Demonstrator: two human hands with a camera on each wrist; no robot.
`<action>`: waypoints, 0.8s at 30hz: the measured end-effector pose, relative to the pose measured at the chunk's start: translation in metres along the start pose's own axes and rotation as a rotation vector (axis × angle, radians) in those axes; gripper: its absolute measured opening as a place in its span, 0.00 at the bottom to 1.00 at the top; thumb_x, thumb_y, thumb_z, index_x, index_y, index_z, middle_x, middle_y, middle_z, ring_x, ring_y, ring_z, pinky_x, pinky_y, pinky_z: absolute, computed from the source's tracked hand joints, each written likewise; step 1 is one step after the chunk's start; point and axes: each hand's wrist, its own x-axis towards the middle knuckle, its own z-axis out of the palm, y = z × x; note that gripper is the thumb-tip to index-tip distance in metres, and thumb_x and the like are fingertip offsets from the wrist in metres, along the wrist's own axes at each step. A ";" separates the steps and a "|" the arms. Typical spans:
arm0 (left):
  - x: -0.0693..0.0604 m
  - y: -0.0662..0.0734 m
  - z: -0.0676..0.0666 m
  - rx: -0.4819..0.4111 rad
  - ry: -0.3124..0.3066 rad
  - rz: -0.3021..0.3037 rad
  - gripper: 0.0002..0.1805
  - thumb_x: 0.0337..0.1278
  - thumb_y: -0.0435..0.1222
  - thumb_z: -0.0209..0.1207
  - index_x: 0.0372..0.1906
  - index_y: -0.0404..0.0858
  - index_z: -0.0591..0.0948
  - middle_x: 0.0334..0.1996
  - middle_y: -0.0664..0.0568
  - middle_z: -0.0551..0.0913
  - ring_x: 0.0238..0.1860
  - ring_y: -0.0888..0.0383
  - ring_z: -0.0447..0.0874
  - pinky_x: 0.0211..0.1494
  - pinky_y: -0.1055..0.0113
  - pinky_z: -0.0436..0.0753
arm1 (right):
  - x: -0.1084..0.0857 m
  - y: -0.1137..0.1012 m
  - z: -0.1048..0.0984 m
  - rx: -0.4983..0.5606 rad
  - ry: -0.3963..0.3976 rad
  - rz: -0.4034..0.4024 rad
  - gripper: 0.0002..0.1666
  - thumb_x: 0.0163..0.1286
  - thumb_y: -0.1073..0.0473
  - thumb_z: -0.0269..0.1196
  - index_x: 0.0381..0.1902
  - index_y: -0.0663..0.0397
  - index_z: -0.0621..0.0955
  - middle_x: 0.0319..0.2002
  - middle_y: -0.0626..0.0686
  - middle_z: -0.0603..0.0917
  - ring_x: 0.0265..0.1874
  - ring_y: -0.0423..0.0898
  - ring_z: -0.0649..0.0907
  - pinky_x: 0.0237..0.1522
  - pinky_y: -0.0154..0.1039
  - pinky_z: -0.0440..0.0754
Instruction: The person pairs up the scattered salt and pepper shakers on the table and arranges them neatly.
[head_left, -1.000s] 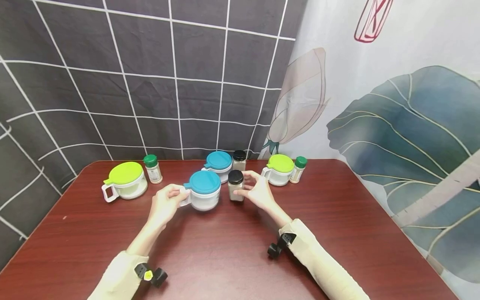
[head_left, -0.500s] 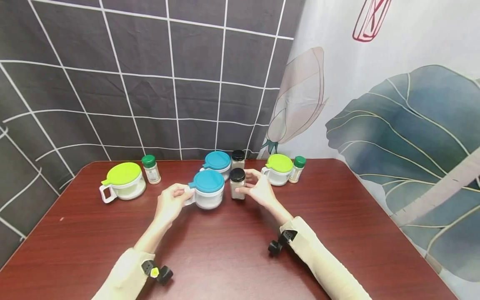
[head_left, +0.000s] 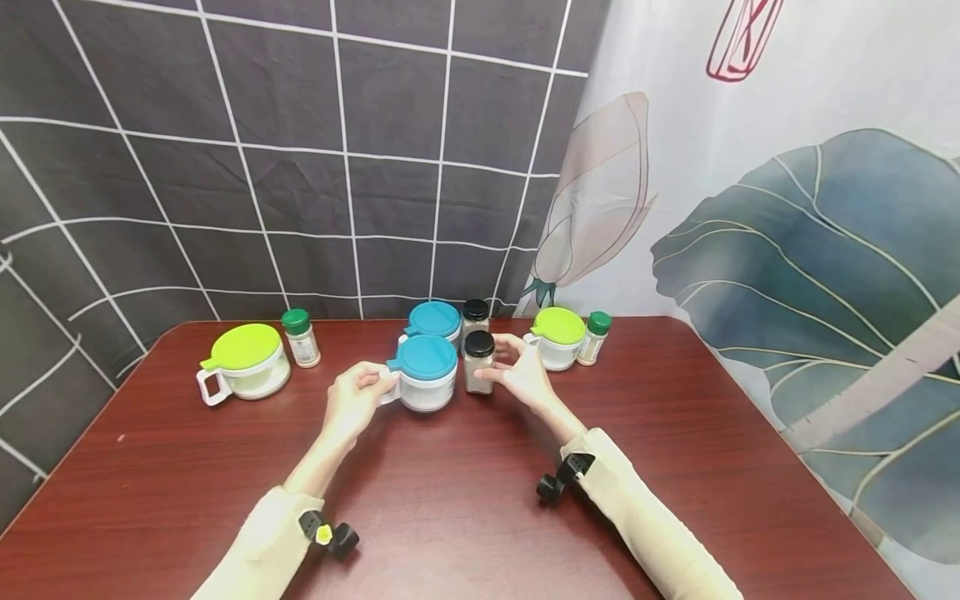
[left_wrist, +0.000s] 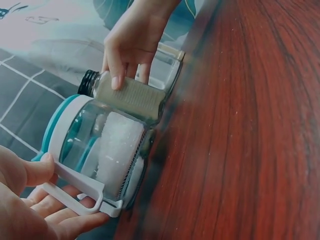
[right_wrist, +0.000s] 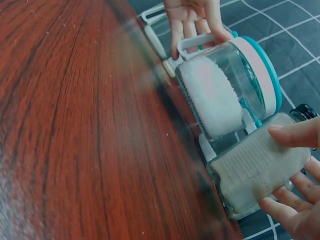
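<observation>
My left hand (head_left: pixel 352 402) pinches the white handle of a seasoning pot (head_left: pixel 427 393) with a blue lid; in the left wrist view white grains show through its clear wall. My right hand (head_left: pixel 522 377) grips a square glass spice jar (head_left: pixel 478 377) with a black lid between thumb and fingers. Pale powder fills most of that jar in the right wrist view. Pot and jar stand upright side by side, close together, near the middle of the table. Just behind them are a second blue-lidded pot (head_left: pixel 435 317) and a second black-lidded jar (head_left: pixel 476 315), both partly hidden.
Far left on the table (head_left: pixel 450 517) are a green-lidded pot (head_left: pixel 258 380) and a green-capped shaker (head_left: pixel 303 346). Another green-lidded pot (head_left: pixel 557 354) and green-capped shaker (head_left: pixel 592 343) stand beyond my right hand. A dark checked cloth (head_left: pixel 300 167) hangs behind the table.
My left hand has moved the blue-lidded pot to the right and slightly back, closer to the spice jar. The right hand has shifted its jar slightly back and to the right.
</observation>
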 end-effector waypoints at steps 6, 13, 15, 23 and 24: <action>0.003 0.000 0.006 0.012 0.000 -0.006 0.13 0.58 0.38 0.63 0.43 0.34 0.82 0.47 0.38 0.85 0.52 0.46 0.83 0.45 0.70 0.76 | 0.003 0.006 0.000 -0.007 0.010 0.003 0.32 0.49 0.72 0.72 0.55 0.64 0.77 0.49 0.65 0.83 0.48 0.50 0.83 0.55 0.46 0.81; 0.004 0.000 0.012 -0.009 0.008 -0.020 0.12 0.57 0.37 0.63 0.42 0.33 0.82 0.46 0.38 0.85 0.51 0.46 0.83 0.46 0.68 0.77 | 0.003 0.007 -0.002 -0.021 0.008 0.021 0.32 0.51 0.69 0.72 0.56 0.64 0.76 0.51 0.65 0.82 0.50 0.54 0.82 0.57 0.48 0.79; 0.004 -0.001 0.013 -0.011 0.006 -0.024 0.11 0.58 0.37 0.63 0.42 0.33 0.81 0.46 0.38 0.85 0.51 0.46 0.83 0.46 0.68 0.77 | 0.004 0.006 -0.003 -0.028 0.008 0.017 0.32 0.51 0.69 0.72 0.56 0.64 0.76 0.51 0.65 0.82 0.51 0.56 0.82 0.58 0.49 0.79; 0.007 -0.008 0.018 0.004 0.000 -0.023 0.12 0.58 0.38 0.63 0.43 0.34 0.81 0.47 0.38 0.85 0.52 0.45 0.82 0.47 0.66 0.75 | 0.004 0.010 -0.003 -0.035 0.000 0.015 0.32 0.52 0.69 0.71 0.57 0.64 0.76 0.51 0.65 0.82 0.50 0.54 0.82 0.57 0.47 0.79; 0.007 -0.009 0.019 0.005 -0.002 -0.022 0.12 0.58 0.38 0.63 0.43 0.34 0.81 0.47 0.38 0.85 0.51 0.45 0.82 0.47 0.66 0.76 | 0.004 0.011 -0.003 -0.037 -0.001 0.015 0.32 0.52 0.69 0.71 0.57 0.63 0.76 0.51 0.65 0.82 0.50 0.54 0.83 0.57 0.47 0.80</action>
